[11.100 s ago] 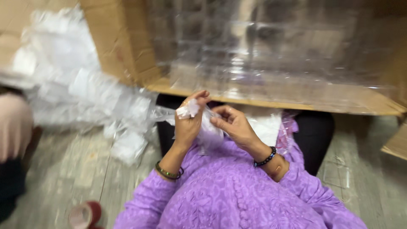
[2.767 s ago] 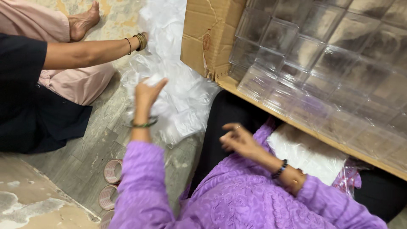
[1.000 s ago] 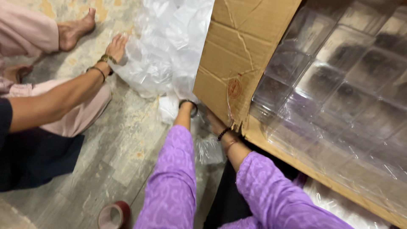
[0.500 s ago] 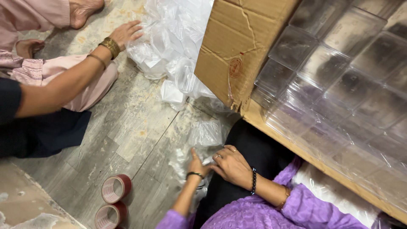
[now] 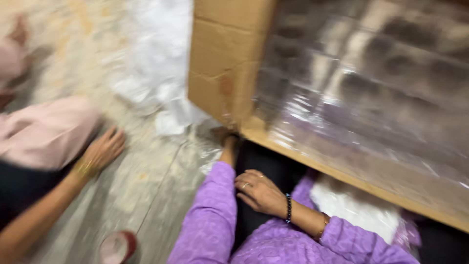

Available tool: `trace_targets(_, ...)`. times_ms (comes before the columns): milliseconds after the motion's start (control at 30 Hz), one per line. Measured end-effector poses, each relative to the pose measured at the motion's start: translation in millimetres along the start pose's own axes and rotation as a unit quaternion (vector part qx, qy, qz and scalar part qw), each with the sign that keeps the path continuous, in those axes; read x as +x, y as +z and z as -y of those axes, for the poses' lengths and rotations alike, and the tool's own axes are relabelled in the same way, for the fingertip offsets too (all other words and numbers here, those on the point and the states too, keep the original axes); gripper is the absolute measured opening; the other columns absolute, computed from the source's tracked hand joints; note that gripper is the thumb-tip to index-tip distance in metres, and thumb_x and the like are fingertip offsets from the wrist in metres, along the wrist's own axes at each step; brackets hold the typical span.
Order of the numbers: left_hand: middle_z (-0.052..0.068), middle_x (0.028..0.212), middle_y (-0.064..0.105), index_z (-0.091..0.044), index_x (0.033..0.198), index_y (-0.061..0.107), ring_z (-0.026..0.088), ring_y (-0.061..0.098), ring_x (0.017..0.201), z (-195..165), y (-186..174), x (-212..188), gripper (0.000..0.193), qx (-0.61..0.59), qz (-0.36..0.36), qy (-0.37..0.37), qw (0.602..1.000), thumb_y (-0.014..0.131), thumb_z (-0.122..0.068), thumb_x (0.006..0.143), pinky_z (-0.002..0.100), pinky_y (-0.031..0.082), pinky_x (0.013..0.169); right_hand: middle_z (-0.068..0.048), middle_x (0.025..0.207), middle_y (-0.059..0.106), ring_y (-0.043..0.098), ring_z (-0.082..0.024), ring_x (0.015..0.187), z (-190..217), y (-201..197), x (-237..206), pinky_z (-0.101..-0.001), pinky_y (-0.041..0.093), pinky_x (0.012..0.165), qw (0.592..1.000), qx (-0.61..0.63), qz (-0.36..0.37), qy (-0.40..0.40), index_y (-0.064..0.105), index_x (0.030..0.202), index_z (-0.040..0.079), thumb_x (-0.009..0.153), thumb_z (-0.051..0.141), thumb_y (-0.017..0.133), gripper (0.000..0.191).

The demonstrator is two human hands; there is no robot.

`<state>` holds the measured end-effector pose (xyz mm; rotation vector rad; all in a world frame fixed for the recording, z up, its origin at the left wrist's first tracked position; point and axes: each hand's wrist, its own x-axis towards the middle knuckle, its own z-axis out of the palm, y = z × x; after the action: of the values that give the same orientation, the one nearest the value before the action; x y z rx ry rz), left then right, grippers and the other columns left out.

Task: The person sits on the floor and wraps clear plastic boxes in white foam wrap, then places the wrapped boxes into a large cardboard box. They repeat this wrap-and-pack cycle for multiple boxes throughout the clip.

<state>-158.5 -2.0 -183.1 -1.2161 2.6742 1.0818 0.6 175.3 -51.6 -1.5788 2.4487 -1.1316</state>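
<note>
The view is blurred by motion. The person's left hand (image 5: 227, 139) is stretched out toward twelve o'clock, its purple sleeve (image 5: 210, 215) running along the floor (image 5: 146, 186), and it reaches the lower corner of the cardboard box (image 5: 224, 63), where crumpled clear plastic wrap (image 5: 200, 146) lies on the floor; the hand is mostly hidden at the box corner, so whether its grip is closed on anything cannot be told. The right hand (image 5: 259, 191) rests at about five o'clock from the left one, on the dark fabric of the lap, fingers loosely curled and holding nothing, with a ring on one finger and a dark bead bracelet (image 5: 288, 208) at the wrist. The box stands at one o'clock, its open side filled with clear plastic trays (image 5: 371, 83). A heap of white and clear plastic (image 5: 156, 63) lies at eleven o'clock beside the box. At nine o'clock another person's hand (image 5: 105, 150) rests flat on the floor, a gold bangle at the wrist, well apart from the left hand. A red tape roll (image 5: 118, 247) sits on the floor at seven o'clock.
</note>
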Motion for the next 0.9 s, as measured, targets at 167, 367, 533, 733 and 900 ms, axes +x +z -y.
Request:
trace_targets(167,0.029,0.116,0.067,0.004,0.145,0.023,0.043,0.067,0.104,8,-6,11,0.101,0.060,0.015,0.081,0.995,0.082,-0.043,0.077,0.046,0.055,0.089,-0.014,0.127,0.068,0.063,-0.032,0.123,15,-30,-48,-0.0470,0.048,0.108,0.998,0.050,-0.009,0.046,0.068,0.118,0.004,0.094,0.023,0.072,0.031)
trace_targets(367,0.027,0.112,0.068,0.000,0.138,0.033,0.043,0.068,0.101,22,-10,-4,0.083,0.147,0.016,0.079,0.986,0.079,-0.038,0.081,0.047,0.055,0.087,-0.014,0.115,0.072,0.070,-0.032,0.107,33,-107,-136,-0.0412,0.056,0.093,0.969,0.064,-0.094,0.220,0.069,0.121,0.005,0.099,0.025,0.070,0.029)
trace_targets(533,0.025,0.108,0.069,-0.002,0.132,0.042,0.042,0.068,0.099,-11,40,-42,0.067,0.197,0.004,0.108,0.975,0.077,-0.035,0.085,0.047,0.055,0.086,-0.011,0.103,0.077,0.075,-0.027,0.095,10,-204,-237,-0.0360,0.059,0.084,0.901,-0.083,-0.245,0.349,0.074,0.095,0.008,0.095,0.024,0.075,0.016)
trace_targets(733,0.023,0.104,0.071,-0.006,0.125,0.052,0.042,0.068,0.096,44,-13,-56,0.049,0.174,-0.019,0.249,0.953,0.074,-0.031,0.089,0.048,0.055,0.084,-0.017,0.121,0.065,0.067,-0.030,0.104,-96,-362,-381,-0.0418,0.055,0.085,0.635,-0.299,-0.492,0.515,0.062,0.131,0.006,0.087,0.027,0.084,0.054)
trace_targets(900,0.021,0.100,0.072,-0.008,0.119,0.061,0.042,0.069,0.093,52,-25,-110,0.035,0.140,-0.041,0.335,0.931,0.071,-0.027,0.092,0.049,0.055,0.082,-0.034,0.159,0.019,0.031,-0.051,0.145,-176,-427,-437,-0.0516,0.034,0.118,0.626,-0.275,-0.450,0.575,0.024,0.159,0.006,0.073,0.043,0.096,0.118)
